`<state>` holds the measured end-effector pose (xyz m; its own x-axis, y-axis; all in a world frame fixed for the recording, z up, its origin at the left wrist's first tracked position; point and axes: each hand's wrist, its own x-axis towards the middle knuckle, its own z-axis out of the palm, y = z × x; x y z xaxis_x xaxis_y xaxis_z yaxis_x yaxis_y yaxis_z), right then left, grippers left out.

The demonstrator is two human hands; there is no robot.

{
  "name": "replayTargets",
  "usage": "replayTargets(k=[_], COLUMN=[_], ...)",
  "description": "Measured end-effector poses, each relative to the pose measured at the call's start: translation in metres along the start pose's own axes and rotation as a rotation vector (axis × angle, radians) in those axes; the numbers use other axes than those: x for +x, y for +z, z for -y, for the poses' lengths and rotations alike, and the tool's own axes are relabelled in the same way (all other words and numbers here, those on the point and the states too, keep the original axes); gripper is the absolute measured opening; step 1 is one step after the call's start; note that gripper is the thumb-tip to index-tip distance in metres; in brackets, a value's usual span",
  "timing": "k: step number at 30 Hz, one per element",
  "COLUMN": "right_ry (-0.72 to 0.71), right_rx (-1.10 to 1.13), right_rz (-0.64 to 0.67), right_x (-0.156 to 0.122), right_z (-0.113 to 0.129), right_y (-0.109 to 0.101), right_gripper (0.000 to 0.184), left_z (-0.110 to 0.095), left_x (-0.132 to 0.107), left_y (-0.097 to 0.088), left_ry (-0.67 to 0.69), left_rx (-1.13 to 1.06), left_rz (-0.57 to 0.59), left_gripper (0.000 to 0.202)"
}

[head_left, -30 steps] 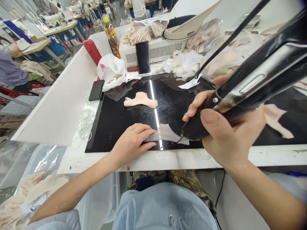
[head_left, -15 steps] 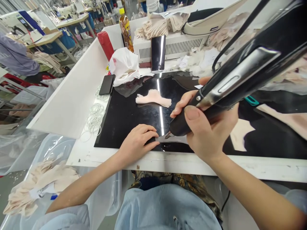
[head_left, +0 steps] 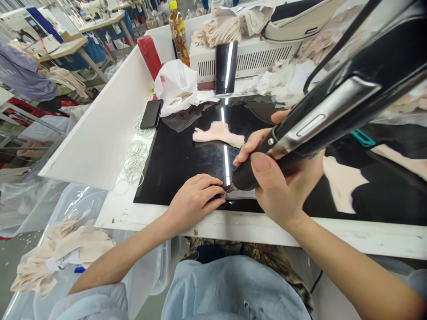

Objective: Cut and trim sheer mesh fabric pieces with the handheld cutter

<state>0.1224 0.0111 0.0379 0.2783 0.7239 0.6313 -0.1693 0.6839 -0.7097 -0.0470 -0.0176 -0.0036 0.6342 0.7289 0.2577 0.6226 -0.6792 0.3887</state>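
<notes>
- Right hand [head_left: 283, 186] closed round the black handheld tool [head_left: 327, 115], thumb on the near side; narrow tip pointing down and left.
- Left hand [head_left: 196, 198] low on the black panel [head_left: 180, 164], fingers half-bent and close together, thumb just below. Fingertips at the left end of a pale fabric strip [head_left: 242, 194]; pressing or pinching, cannot tell.
- Strip lies near the panel's front edge, between the hands, partly hidden under tool and right hand. Tool tip at its left end, just beside the left fingertips.
- Progress, my reading: work on this strip under way, tip at one end. How much has been gone over, cannot tell.
- Peach piece [head_left: 218, 134] lies beyond the strip; cream piece [head_left: 343, 182] to the right, neither held. Done or waiting, unclear.
- Panel sits on the white worktop [head_left: 253, 224]; pale rings [head_left: 135, 162] at its left.
</notes>
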Motion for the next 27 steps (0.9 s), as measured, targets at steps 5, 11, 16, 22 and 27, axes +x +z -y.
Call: replayTargets(k=[5, 11, 16, 22, 27], right_ry=[-0.009, -0.035, 0.007, 0.003, 0.011], right_rx=[0.008, 0.049, 0.018, 0.055, 0.061], right_rz=[0.01, 0.01, 0.009, -0.023, -0.029], right_x=[-0.001, -0.001, -0.001, 0.0, 0.0], right_z=[0.0, -0.002, 0.0, 0.0, -0.001], right_y=[0.001, 0.0, -0.002, 0.0, 0.001], right_gripper=[0.037, 0.04, 0.038, 0.038, 0.039], left_z=[0.0, 0.002, 0.002, 0.002, 0.002], left_x=[-0.003, -0.014, -0.022, -0.023, -0.023], left_y=[-0.003, -0.005, -0.001, 0.001, 0.0], left_ry=[0.031, 0.119, 0.2, 0.184, 0.199], left_rx=[0.009, 0.063, 0.203, 0.227, 0.222], left_rz=[-0.015, -0.073, -0.096, -0.123, -0.122], left_gripper=[0.021, 0.025, 0.025, 0.025, 0.024])
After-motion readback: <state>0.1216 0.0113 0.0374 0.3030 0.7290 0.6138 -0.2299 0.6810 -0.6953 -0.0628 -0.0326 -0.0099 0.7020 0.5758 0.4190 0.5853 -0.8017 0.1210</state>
